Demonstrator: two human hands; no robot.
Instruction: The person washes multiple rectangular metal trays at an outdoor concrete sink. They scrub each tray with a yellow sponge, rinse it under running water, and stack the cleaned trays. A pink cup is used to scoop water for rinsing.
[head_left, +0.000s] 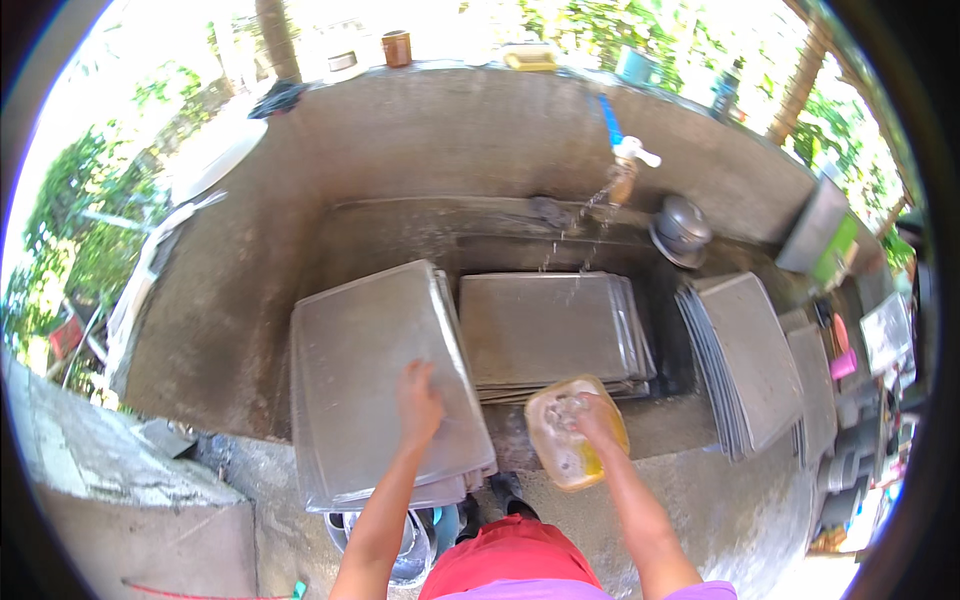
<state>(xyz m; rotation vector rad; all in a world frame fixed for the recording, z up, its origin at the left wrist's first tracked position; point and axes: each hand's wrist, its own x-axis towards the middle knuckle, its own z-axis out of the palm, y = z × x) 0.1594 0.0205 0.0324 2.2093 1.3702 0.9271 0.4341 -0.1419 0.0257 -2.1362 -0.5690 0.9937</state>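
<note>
My left hand (420, 409) is over the top of a stack of flat metal baking trays (360, 352), fingers slightly curled and blurred. It seems to rest on the upper tray, with nothing visible in it. On my right side, a yellowish plastic tub (574, 476) holds whitish suds. My right hand (594, 416) reaches into this tub, its fingers among the foam; whether they grip something is hidden. Between and beyond the hands lies a second stack of metal trays (540, 322) in a concrete basin (390, 232). Water falls toward its back edge from a white-handled tap (634, 152).
More tray stacks lean at the right (757, 367). A dark metal pot (681, 229) sits in the back right corner. A concrete wall (450, 127) rises behind, with a brown cup (397, 49) on its ledge. Basins (416, 551) stand on the floor beside my boots (510, 491).
</note>
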